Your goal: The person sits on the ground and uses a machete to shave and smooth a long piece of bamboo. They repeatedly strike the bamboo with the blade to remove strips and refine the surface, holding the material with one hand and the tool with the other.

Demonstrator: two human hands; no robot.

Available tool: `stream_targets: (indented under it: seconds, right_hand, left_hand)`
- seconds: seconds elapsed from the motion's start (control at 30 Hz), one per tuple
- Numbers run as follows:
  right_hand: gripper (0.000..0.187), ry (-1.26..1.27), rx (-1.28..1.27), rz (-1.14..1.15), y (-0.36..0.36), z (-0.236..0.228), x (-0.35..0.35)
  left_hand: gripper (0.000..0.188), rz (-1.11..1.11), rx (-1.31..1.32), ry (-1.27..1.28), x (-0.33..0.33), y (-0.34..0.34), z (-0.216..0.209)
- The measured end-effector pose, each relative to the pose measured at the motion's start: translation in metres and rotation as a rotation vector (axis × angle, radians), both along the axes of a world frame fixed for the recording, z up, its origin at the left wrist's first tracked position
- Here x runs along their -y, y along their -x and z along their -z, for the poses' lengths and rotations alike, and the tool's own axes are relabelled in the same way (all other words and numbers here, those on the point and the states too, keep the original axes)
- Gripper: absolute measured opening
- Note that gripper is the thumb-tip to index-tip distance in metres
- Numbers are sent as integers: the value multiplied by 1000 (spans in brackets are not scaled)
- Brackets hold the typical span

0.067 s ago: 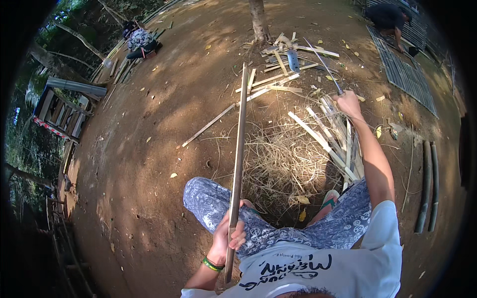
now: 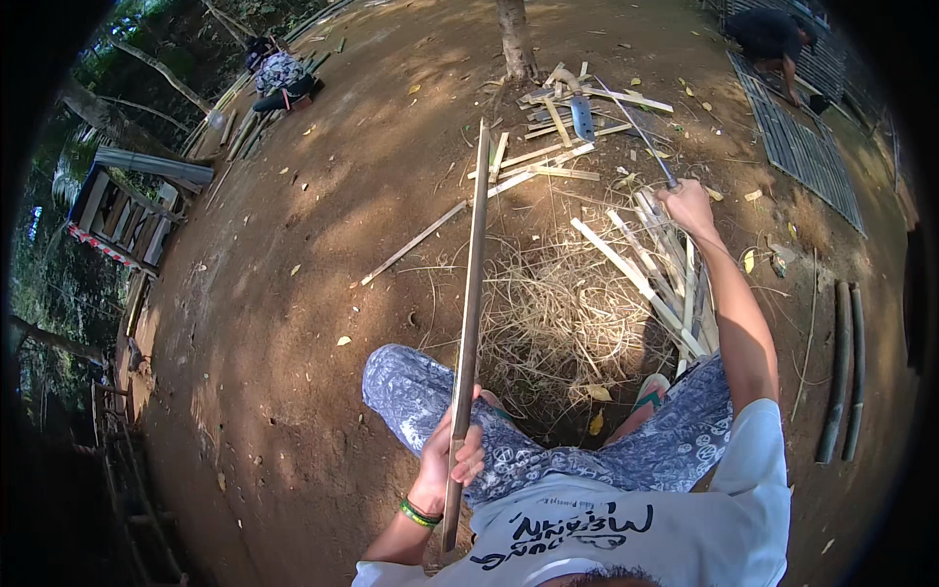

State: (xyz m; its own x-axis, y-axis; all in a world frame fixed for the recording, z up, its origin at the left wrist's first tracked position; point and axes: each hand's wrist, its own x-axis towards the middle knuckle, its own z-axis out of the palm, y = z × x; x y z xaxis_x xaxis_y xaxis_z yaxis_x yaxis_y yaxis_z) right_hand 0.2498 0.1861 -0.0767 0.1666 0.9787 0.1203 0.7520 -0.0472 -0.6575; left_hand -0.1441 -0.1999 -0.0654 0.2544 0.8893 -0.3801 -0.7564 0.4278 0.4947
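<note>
My left hand [image 2: 452, 468] is closed around the lower part of a long, narrow bamboo strip [image 2: 471, 293]. The strip stands nearly upright in view, crossing in front of my left knee, its far end over the bare ground. Out to the right, my right hand [image 2: 688, 207] grips the handle of a long knife [image 2: 651, 149] with a thin blade pointing away and to the left. The blade is apart from the strip. Beneath the right forearm lies a bundle of split bamboo strips [image 2: 641, 279], beside a heap of pale shavings [image 2: 558, 313] between my feet.
Ahead, cut bamboo pieces [image 2: 538, 168] and a broad grey blade [image 2: 582, 117] lie near a tree trunk [image 2: 514, 44]. Two dark poles [image 2: 837, 372] rest at right. One person [image 2: 768, 39] bends by a slatted panel [image 2: 802, 147]; another [image 2: 279, 76] sits far left, beyond a small wooden shelter [image 2: 127, 220].
</note>
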Motion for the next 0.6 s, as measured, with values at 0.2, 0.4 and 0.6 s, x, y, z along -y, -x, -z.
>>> stream_targets:
  seconds: [0.2,0.4,0.6]
  right_hand:
    - [40,-92,121,-117,39,-22,34]
    - [36,-153,19,-360,80,-40,86]
    - [24,-216,84,-679,122,-35,155]
  left_hand:
    - [51,-40,217,-86,-36,-6,-7]
    - [57,-48,-346,-262,-64,-15,-12]
    - [60,-112,-538,-319,-97,-31,-26]
